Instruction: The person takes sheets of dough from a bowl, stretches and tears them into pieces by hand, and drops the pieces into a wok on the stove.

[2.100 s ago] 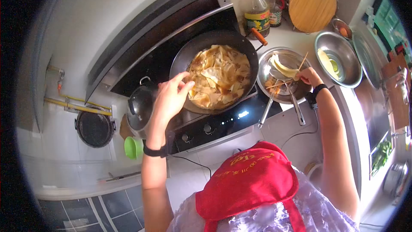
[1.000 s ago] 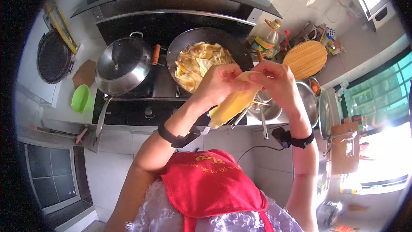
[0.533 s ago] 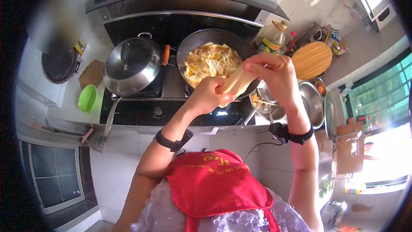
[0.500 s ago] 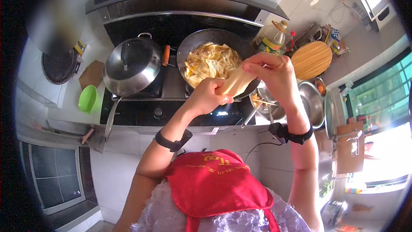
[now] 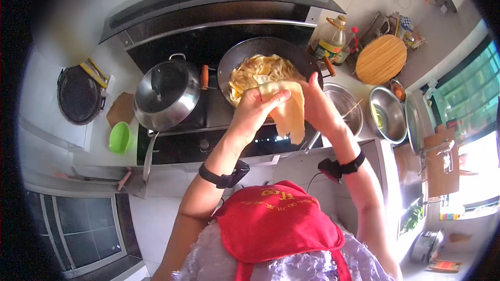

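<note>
My left hand (image 5: 254,113) pinches the top of a pale yellow dough sheet (image 5: 291,114), which hangs down in front of the wok. Beside the sheet's right edge, my right hand (image 5: 319,105) has its thumb raised; its other fingers are partly behind the sheet, and whether they grip it is unclear. Behind both hands the dark wok (image 5: 229,57) stands on the stove, with flat dough pieces in brown broth (image 5: 260,66) inside. To the right, partly covered by my right forearm, is a steel bowl (image 5: 352,105) with a wooden stick over it.
A lidded steel pan (image 5: 169,93) stands on the left burner, its handle reaching over the front edge. A green bowl (image 5: 121,138) is on the left counter. At the right are an oil bottle (image 5: 331,39), a round wooden board (image 5: 381,60) and another steel bowl (image 5: 388,114).
Half a second ago both hands stretched the sheet between them. Now it hangs from my left hand, and my right hand has moved down with its thumb lifted. The view has shifted slightly.
</note>
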`<state>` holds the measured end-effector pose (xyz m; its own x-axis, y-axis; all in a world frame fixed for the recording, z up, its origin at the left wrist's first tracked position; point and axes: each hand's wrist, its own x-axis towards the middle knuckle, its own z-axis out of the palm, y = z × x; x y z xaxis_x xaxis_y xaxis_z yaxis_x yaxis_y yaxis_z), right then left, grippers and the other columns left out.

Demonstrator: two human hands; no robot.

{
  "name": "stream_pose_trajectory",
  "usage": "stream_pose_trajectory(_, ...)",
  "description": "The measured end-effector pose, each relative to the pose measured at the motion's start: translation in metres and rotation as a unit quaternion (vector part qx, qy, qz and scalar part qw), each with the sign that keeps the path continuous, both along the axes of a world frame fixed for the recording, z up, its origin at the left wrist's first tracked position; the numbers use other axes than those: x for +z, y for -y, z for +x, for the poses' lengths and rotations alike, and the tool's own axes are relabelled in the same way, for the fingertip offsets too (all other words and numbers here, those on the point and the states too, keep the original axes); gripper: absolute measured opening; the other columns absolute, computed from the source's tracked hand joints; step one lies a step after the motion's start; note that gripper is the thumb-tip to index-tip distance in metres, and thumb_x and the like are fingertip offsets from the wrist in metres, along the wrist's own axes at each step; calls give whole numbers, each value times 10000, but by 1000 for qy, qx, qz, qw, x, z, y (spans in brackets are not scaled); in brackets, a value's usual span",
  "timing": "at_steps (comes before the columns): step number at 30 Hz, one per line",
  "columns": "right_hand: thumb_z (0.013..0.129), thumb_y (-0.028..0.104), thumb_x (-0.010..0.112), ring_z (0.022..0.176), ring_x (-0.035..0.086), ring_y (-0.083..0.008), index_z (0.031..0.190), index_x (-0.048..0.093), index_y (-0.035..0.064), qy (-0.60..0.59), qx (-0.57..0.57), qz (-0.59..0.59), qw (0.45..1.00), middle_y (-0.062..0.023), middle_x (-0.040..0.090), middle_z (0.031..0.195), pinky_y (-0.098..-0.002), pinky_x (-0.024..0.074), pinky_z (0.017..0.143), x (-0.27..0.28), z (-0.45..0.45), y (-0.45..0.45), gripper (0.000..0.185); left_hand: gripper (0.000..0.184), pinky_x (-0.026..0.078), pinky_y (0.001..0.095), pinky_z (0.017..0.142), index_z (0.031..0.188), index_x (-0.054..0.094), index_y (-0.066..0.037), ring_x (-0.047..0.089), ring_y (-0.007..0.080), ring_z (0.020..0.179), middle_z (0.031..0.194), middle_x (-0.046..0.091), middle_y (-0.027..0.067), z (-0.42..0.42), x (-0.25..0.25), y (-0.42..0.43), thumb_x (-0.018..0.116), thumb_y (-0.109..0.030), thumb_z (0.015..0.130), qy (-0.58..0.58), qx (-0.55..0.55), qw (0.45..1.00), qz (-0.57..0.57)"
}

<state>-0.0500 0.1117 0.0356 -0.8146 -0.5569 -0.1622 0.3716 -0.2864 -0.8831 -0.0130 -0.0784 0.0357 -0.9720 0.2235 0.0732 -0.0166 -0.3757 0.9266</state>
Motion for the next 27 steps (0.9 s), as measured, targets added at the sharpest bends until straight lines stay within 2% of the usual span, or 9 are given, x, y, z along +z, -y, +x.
stream_pose_trajectory(2,1001,570,326,1152,545,-155,1389,434,26,-25,8,0,1000,-79,560,1303,-291,430,950,-17,12,3,677,264,513,214,730,1121,670,-43,652,70,852,987,700,0,-2,1,-1,710,-121,872,-32,41,999,-13)
stream_pose_trajectory(3,1003,534,391,1045,581,-107,1369,451,20,-97,4,95,991,-67,596,1235,-265,468,842,-13,24,2,635,263,518,217,716,1107,670,-28,656,76,847,983,703,20,-5,-3,-3,716,-77,853,-24,66,997,-13)
stream_pose_trajectory(4,960,405,579,970,658,-155,1286,527,-4,-168,-1,72,983,-123,655,1138,-287,518,836,3,35,11,526,259,520,224,716,1100,670,-22,657,81,843,983,704,27,-7,-6,-4,716,-66,849,-30,83,996,-13)
stream_pose_trajectory(6,933,284,647,818,685,-154,1166,606,-21,-154,-41,193,968,-107,702,955,-276,542,743,-6,36,12,385,251,526,237,715,1085,670,-11,661,91,836,981,704,40,-11,-10,-3,715,-43,841,-42,114,992,-15)
stream_pose_trajectory(9,920,212,669,738,684,-151,1063,649,-31,-106,-74,93,987,-90,706,836,-266,547,682,-19,40,16,282,226,530,258,728,1066,666,-2,663,110,833,980,703,58,-15,-6,-2,697,-18,844,-34,175,982,-70)
stream_pose_trajectory(14,902,163,687,746,681,-143,1041,668,-22,-94,-54,97,989,-80,710,869,-271,545,686,-23,52,10,232,271,521,279,820,1106,637,-3,665,155,893,1024,694,77,-22,-2,5,689,1,841,-32,205,978,8)
stream_pose_trajectory(20,891,161,702,726,659,-118,1039,679,-20,-74,-41,100,991,-68,713,871,-251,505,667,-25,55,-3,234,322,494,312,903,1178,609,-31,645,175,990,1070,666,70,-28,4,20,668,-33,861,77,63,987,123)
stream_pose_trajectory(26,804,254,793,757,584,-81,1109,640,-34,-257,6,319,912,-41,697,849,-254,481,715,-12,52,-8,446,401,502,305,878,1194,600,-63,640,161,976,1060,663,41,-12,20,-3,739,-37,819,26,128,988,81)
stream_pose_trajectory(27,773,308,811,791,579,-92,1175,592,-34,-292,-23,228,929,-55,685,872,-277,480,706,-10,51,-6,572,371,516,293,838,1174,611,-61,647,149,943,1039,668,33,-9,20,-5,733,-37,824,33,111,991,70)
